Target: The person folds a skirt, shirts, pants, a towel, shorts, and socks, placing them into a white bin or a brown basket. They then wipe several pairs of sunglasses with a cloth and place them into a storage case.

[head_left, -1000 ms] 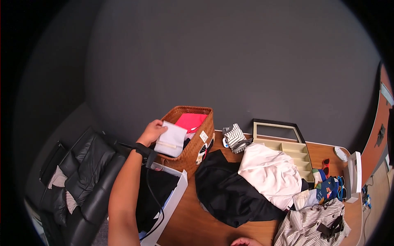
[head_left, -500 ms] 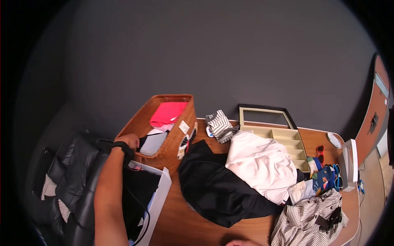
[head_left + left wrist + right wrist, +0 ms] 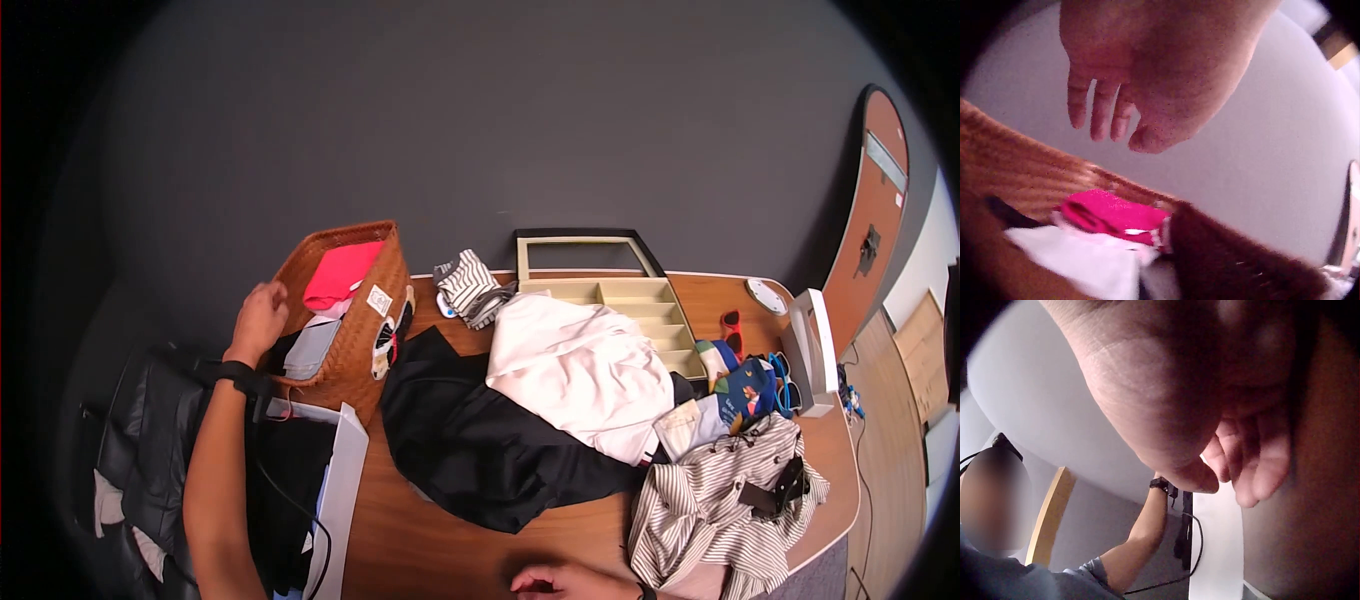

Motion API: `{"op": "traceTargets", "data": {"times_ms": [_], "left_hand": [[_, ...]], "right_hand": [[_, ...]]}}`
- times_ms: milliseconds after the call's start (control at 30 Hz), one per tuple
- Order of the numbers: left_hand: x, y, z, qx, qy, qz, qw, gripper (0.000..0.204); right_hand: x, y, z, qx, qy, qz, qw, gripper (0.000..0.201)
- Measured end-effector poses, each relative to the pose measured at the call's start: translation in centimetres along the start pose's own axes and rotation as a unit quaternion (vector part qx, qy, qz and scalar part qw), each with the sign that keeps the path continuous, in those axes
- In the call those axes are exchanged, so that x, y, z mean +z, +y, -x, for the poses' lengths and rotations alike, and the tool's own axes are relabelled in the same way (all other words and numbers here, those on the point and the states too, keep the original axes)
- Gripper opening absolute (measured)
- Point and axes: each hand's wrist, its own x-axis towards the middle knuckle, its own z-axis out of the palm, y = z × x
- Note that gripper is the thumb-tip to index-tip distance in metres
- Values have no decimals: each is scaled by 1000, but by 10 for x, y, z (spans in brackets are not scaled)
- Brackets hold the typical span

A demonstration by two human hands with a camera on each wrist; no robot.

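My left hand [image 3: 262, 318] hovers over the near left rim of the wicker basket [image 3: 362, 335], holding nothing. In the left wrist view its fingers [image 3: 1102, 115] hang loose above the basket. Inside lie a folded bright pink cloth [image 3: 340, 275] and a pale folded cloth [image 3: 312, 347], with dark fabric beside them. My right hand [image 3: 560, 580] rests low over the front of the wooden table, fingers loosely curled and nothing in them. Nearest to it is a spread black garment [image 3: 480, 450], partly covered by a white garment [image 3: 580, 370].
A white box [image 3: 345, 470] with black clothing stands left of the table [image 3: 400, 545], by a black leather chair [image 3: 150, 430]. Further right are a compartment case [image 3: 650, 310], patterned socks [image 3: 745, 390], sunglasses [image 3: 732, 335] and a striped shirt [image 3: 720, 500]. A cable [image 3: 310, 512] trails from my left wrist.
My left hand lowered the pale folded cloth into the basket, let go of it and rose above the rim. The head view has turned right; more of my right hand shows.
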Motion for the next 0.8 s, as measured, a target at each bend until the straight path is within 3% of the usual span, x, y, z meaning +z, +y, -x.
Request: {"op": "traceTargets", "data": {"times_ms": [67, 133, 200, 267, 333, 400, 500, 600, 667, 733, 800], "left_hand": [[-23, 61, -2, 58, 88, 270, 957, 18], [-34, 127, 11, 139, 59, 347, 926, 17], [-39, 198, 32, 132, -91, 383, 910, 16], [-17, 256, 42, 213, -144, 347, 902, 23], [12, 305, 57, 287, -74, 302, 906, 32], [44, 343, 63, 259, -57, 271, 925, 37], [47, 373, 63, 250, -51, 163, 953, 33], [89, 361, 38, 211, -42, 213, 953, 24], [94, 353, 20, 156, 75, 316, 933, 17], [41, 348, 12, 69, 75, 436, 894, 14], [-16, 337, 8, 37, 74, 546, 834, 12]], "right_hand": [[2, 7, -1, -28, 13, 2, 1000, 23], [2, 5, 0, 10, 6, -45, 999, 23], [1, 8, -2, -1, 6, -66, 998, 22], [1, 7, -2, -11, 10, -80, 997, 22], [1, 9, -3, -22, 14, -78, 997, 22], [0, 10, -3, -21, 4, -105, 994, 21], [-5, 13, 0, -44, 3, -115, 992, 19], [-6, 32, -10, -69, -23, -138, 988, 20], [-7, 38, -15, -93, -53, -148, 983, 21], [-4, 36, -16, -82, -58, -135, 986, 22], [-5, 20, -10, -62, -42, -127, 989, 25]]}}
